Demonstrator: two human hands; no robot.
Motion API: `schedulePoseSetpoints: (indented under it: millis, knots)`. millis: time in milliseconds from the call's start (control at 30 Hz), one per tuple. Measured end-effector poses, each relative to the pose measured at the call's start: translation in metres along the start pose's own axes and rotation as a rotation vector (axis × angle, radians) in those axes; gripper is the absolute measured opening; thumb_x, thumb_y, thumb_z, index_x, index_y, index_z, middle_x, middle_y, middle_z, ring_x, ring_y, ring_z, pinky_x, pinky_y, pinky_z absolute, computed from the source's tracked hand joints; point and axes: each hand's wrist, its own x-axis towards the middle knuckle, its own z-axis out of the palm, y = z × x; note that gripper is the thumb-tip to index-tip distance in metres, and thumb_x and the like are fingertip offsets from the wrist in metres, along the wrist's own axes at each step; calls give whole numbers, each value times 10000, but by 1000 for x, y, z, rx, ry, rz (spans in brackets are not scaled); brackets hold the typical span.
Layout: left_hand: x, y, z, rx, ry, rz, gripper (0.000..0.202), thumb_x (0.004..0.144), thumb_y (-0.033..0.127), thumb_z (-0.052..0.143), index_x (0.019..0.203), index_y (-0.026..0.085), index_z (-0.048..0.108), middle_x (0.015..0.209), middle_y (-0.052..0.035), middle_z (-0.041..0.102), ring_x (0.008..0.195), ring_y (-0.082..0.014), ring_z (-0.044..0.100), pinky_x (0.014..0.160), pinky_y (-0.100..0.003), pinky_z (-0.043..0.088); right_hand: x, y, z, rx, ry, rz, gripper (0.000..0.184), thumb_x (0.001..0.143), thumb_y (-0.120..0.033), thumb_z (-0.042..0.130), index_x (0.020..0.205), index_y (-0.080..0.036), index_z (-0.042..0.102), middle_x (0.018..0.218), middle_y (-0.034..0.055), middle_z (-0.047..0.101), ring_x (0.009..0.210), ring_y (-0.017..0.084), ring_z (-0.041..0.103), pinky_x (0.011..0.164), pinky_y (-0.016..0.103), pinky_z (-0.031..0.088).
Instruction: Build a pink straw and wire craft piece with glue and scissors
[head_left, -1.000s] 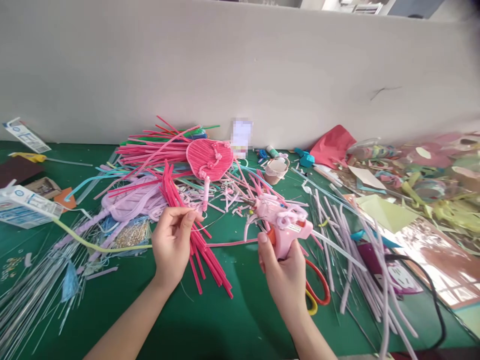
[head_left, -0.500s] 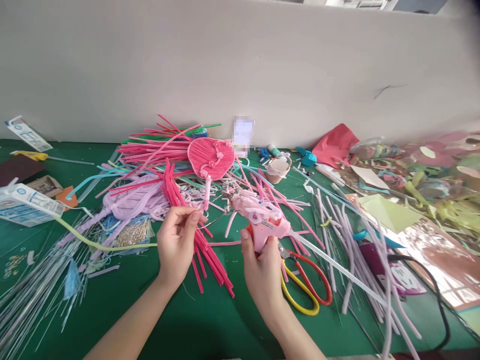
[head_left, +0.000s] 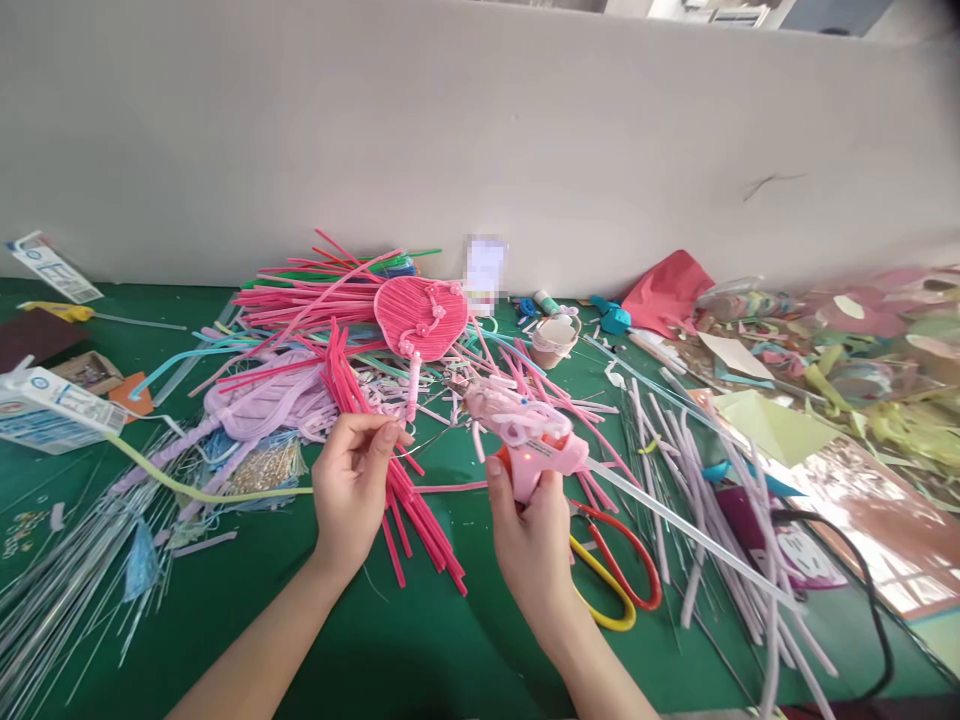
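Note:
My right hand [head_left: 534,530] grips a pink hot glue gun [head_left: 525,430] by its handle, nozzle pointing up and left, a clear glue stick [head_left: 690,535] trailing out its back to the right. My left hand [head_left: 352,490] is closed in a pinch on a thin wire [head_left: 426,442] that reaches toward the gun's nozzle. Beside and under that hand lies a bundle of hot-pink pipe cleaners [head_left: 397,480]. A pink heart-shaped fan [head_left: 420,318] made of pipe cleaners lies just beyond.
Red-and-yellow scissors [head_left: 622,580] lie right of my right wrist. Pale lilac pipe cleaners [head_left: 720,520] and a black cable [head_left: 862,570] spread to the right. A lilac fan [head_left: 255,400], clear sticks [head_left: 67,580] and small cartons [head_left: 52,410] sit left. A small cup [head_left: 553,340] stands at the back by a white wall [head_left: 480,130].
My right hand carried the glue gun leftward, toward my left hand, uncovering the scissors. My left hand stayed put with its pinch.

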Motion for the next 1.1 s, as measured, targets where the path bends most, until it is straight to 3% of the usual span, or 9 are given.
schedulePoseSetpoints:
  millis: [233, 333, 600, 800, 1100]
  knots:
    - [0, 0, -1, -19, 0, -8, 87, 922, 280, 609, 880, 204, 607, 751, 0, 700, 743, -131, 677, 704, -233, 541, 5, 4, -5, -69, 78, 38, 403, 859, -538, 540, 671, -282, 293, 515, -52, 421, 448, 138, 378, 413, 260, 299]
    - [1, -1, -2, -37, 19, -23, 102, 919, 300, 614, 881, 206, 608, 765, -4, 700, 742, -135, 676, 692, -239, 540, 5, 4, -10, -92, 84, -15, 414, 848, -520, 560, 647, -283, 286, 487, -65, 387, 424, 125, 354, 397, 253, 284]
    - [2, -1, -2, 36, 32, 47, 97, 923, 289, 603, 884, 201, 615, 780, -14, 712, 756, -144, 685, 707, -258, 551, 2, -7, -29, -197, 34, -186, 217, 858, -425, 545, 808, -214, 533, 595, -10, 498, 452, 137, 374, 425, 274, 317]
    - [1, 3, -1, 112, 28, 113, 68, 917, 253, 604, 880, 201, 627, 747, -4, 723, 746, -150, 703, 720, -270, 567, 1, -10, -29, -215, 21, -244, 187, 878, -384, 532, 855, -201, 558, 626, 7, 526, 457, 139, 389, 432, 273, 328]
    - [1, -1, -2, 126, 27, 141, 64, 916, 254, 607, 890, 202, 634, 752, -3, 727, 755, -155, 714, 726, -275, 572, 6, -6, -34, -226, 75, -158, 197, 847, -414, 549, 817, -226, 498, 549, -33, 471, 401, 128, 331, 390, 280, 273]
